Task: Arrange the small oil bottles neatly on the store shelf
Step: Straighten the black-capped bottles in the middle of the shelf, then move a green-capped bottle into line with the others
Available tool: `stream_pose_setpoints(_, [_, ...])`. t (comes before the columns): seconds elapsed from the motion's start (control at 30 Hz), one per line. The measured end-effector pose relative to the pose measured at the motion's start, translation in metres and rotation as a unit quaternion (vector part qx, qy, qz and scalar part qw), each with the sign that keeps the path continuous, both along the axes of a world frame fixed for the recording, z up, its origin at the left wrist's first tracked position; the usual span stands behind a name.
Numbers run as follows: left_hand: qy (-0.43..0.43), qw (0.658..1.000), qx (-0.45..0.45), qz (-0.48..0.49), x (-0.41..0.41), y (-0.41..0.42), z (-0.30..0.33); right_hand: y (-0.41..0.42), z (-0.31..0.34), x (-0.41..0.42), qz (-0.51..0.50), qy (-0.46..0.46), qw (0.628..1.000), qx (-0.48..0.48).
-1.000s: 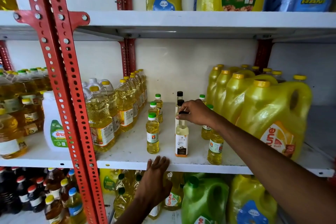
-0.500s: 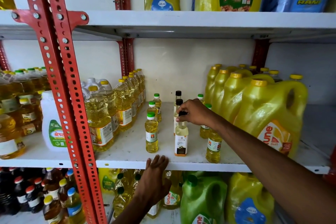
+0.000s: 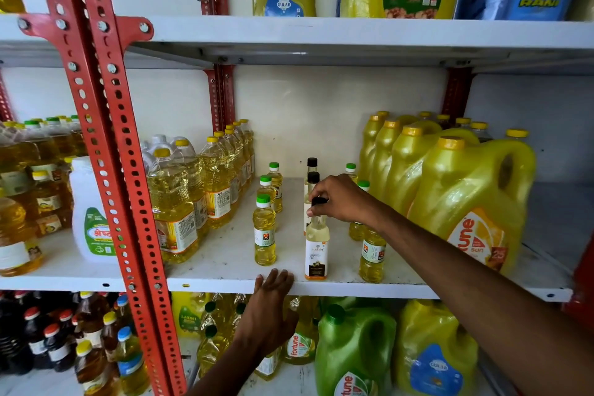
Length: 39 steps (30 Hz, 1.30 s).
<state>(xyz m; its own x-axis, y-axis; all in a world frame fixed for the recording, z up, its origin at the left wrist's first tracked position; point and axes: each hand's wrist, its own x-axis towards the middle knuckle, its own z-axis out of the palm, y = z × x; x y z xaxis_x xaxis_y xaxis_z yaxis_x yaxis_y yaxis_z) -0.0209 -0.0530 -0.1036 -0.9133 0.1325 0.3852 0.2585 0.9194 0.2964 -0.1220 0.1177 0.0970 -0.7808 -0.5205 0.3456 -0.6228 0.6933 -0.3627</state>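
black cap (image 3: 319, 201) half-hidden under right hand (image 3: 345, 201)

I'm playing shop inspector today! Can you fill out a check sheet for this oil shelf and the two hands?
Surface: white middle shelf, bare patch with faint smudges between the bottle rows.
Job's things: small oil bottles upright in three front-to-back rows; green-capped bottle in front at left, coconut oil bottle in the middle, another small bottle at right.
Clutter: nothing seen.
Hands: right hand pinches the coconut oil bottle's black cap; left hand rests open on the shelf's front edge.
Cables: nothing seen.
Surroundings: big yellow jugs at right, clear oil bottles at left, red rack post, more oil above and below.
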Motion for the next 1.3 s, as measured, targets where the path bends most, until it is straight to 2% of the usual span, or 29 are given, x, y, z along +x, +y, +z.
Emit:
stream_pose_setpoints(0.17, [0.008, 1.000, -0.010, -0.007, 0.000, -0.002, 0.002, 0.000, 0.000, 0.001, -0.014, -0.013, 1.000, -0.004])
stream_pose_setpoints(0.3, [0.047, 0.999, -0.006, 0.015, 0.001, -0.022, 0.005, -0.001, 0.001, 0.000, -0.016, -0.028, 0.999, 0.021])
stream_pose_setpoints(0.47, [0.036, 0.995, -0.049, 0.083, 0.001, -0.060, 0.011, -0.023, 0.012, 0.012, 0.010, 0.067, 0.998, -0.012])
stream_pose_setpoints(0.53, [0.017, 0.993, -0.056, 0.100, 0.003, -0.070, 0.008, -0.044, 0.011, 0.017, 0.040, 0.080, 0.996, 0.021])
stream_pose_setpoints(0.67, [0.005, 0.996, -0.036, 0.081, 0.008, -0.082, -0.001, -0.085, -0.001, 0.006, 0.072, 0.036, 0.990, 0.118])
stream_pose_setpoints(0.77, [0.000, 0.998, -0.001, 0.067, 0.009, -0.083, 0.005, -0.100, -0.003, -0.007, 0.073, 0.007, 0.986, 0.150])
stream_pose_setpoints(1.3, [-0.007, 0.997, 0.022, 0.070, 0.009, -0.082, 0.005, -0.114, 0.003, -0.014, 0.045, -0.005, 0.992, 0.116])
